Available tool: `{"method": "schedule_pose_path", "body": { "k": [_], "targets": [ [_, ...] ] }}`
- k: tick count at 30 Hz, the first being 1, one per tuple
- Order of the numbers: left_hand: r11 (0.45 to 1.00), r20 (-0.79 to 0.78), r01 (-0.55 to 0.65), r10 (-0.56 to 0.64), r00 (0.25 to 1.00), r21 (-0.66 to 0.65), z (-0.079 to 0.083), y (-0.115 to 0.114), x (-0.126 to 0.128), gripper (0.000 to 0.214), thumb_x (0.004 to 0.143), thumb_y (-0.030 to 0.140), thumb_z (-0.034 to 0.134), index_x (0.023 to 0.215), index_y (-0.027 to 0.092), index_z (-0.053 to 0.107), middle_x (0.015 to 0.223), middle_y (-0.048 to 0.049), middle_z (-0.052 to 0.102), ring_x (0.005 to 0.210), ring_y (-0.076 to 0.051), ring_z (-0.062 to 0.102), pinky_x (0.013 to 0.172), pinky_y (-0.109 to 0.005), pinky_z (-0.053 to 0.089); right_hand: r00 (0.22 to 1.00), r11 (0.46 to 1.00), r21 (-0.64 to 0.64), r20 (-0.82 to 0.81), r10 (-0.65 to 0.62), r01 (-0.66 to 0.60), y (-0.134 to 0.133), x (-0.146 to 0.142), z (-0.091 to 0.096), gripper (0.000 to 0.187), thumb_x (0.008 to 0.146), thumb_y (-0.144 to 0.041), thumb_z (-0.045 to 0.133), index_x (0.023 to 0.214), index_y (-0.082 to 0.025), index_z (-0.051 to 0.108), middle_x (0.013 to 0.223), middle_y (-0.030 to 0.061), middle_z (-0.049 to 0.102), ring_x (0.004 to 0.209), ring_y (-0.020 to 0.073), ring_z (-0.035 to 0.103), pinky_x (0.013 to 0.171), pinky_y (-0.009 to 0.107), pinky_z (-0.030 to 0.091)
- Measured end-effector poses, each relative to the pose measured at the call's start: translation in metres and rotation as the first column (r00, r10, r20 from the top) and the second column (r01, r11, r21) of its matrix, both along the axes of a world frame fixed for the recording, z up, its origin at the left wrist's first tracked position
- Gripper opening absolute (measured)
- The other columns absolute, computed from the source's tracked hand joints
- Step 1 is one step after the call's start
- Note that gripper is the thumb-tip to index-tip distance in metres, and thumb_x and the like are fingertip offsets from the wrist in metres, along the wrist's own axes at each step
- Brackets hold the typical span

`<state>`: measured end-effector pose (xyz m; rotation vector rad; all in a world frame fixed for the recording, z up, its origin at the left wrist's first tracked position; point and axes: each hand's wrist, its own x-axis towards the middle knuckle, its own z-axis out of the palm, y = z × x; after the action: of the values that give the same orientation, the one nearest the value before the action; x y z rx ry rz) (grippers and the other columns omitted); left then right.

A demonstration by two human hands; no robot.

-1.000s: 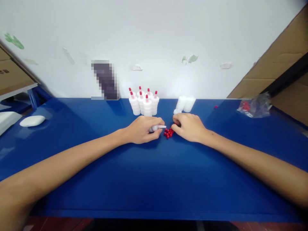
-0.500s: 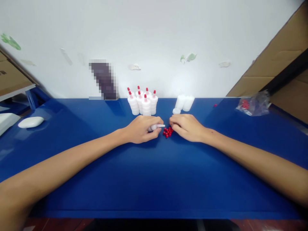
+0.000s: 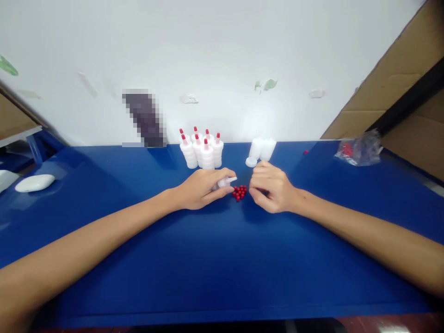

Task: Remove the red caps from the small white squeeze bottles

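My left hand [image 3: 201, 188] is closed round a small white bottle [image 3: 225, 181] whose uncapped nozzle points right. Just to its right, a small heap of red caps [image 3: 239, 192] lies on the blue table [image 3: 208, 259]. My right hand [image 3: 272, 188] is lifted slightly beside the heap with its fingers curled together in a pinch; what they hold is hidden. Behind my left hand stands a cluster of white bottles with red caps [image 3: 201, 150]. Uncapped white bottles [image 3: 262, 149] stand behind my right hand, with a white lid [image 3: 250, 162] in front of them.
A clear plastic bag with red pieces [image 3: 359, 149] lies at the right, near leaning cardboard [image 3: 398, 83]. One stray red cap [image 3: 305, 152] lies by the wall. A white oval object [image 3: 34, 182] rests at the far left. A pixelated dark object [image 3: 144, 118] leans on the wall.
My right hand has lifted off the red caps and drawn back with its fingers pinched. My left hand has kept hold of the bottle. The view has shifted slightly right.
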<state>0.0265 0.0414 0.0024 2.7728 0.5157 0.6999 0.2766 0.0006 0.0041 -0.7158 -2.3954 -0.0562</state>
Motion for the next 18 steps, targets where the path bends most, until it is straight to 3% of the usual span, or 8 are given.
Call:
{"method": "schedule_pose_path", "body": {
  "k": [3,7,9,13,18],
  "targets": [
    [1.000,0.009,-0.008,0.008,1.000,-0.013,-0.0010,0.0006,-0.0005,0.036,0.105,0.046,0.043,0.124,0.018,0.055,0.087,-0.0020,0.069,0.067,-0.013,0.060,0.063,-0.024,0.044,0.999,0.997,0.064,-0.024,0.032,-0.030,-0.0030,-0.0009,-0.0034,0.022,0.086,-0.020,0.046,0.087,-0.021,0.069,0.060,-0.0003,0.058,0.053,0.0151,0.049,0.058,0.032,0.043],
    [0.999,0.014,0.002,-0.001,1.000,-0.051,-0.0015,0.0006,-0.0005,0.037,0.104,0.048,0.046,0.126,0.019,0.054,0.092,-0.0026,0.070,0.069,-0.013,0.062,0.065,-0.025,0.046,1.000,0.997,0.072,0.018,-0.003,0.002,-0.0057,-0.0009,-0.0059,0.041,0.087,-0.018,0.046,0.120,-0.021,0.070,0.097,0.0055,0.075,0.066,0.0142,0.065,0.055,0.027,0.051],
    [0.997,0.029,0.014,-0.011,1.000,-0.078,-0.0014,0.0004,-0.0002,0.040,0.102,0.049,0.051,0.129,0.020,0.052,0.101,-0.0044,0.072,0.074,-0.014,0.065,0.069,-0.025,0.048,0.999,0.996,0.093,0.035,0.004,-0.008,-0.0062,-0.0006,-0.0057,0.045,0.087,-0.018,0.046,0.126,-0.023,0.069,0.113,0.0072,0.075,0.074,0.0145,0.071,0.058,0.026,0.054],
    [0.996,0.054,0.020,-0.015,0.998,-0.091,-0.0019,0.0001,-0.0001,0.044,0.101,0.046,0.054,0.136,0.021,0.047,0.122,-0.0087,0.069,0.090,-0.017,0.069,0.079,-0.027,0.052,0.999,0.989,0.148,0.045,0.016,-0.023,-0.0063,-0.0005,-0.0049,0.047,0.087,-0.020,0.048,0.130,-0.022,0.068,0.124,0.0088,0.075,0.080,0.0166,0.075,0.060,0.027,0.057],
    [0.996,0.073,0.009,-0.002,0.997,-0.088,-0.0032,0.0002,-0.0001,0.055,0.100,0.048,0.055,0.146,0.021,0.039,0.121,-0.0099,0.069,0.085,-0.017,0.069,0.076,-0.027,0.053,0.999,0.995,0.100,0.040,0.003,-0.007,-0.0060,0.0000,-0.0066,0.049,0.087,-0.020,0.049,0.133,-0.021,0.066,0.129,0.0097,0.072,0.077,0.0168,0.075,0.058,0.028,0.056]
  ]
}}
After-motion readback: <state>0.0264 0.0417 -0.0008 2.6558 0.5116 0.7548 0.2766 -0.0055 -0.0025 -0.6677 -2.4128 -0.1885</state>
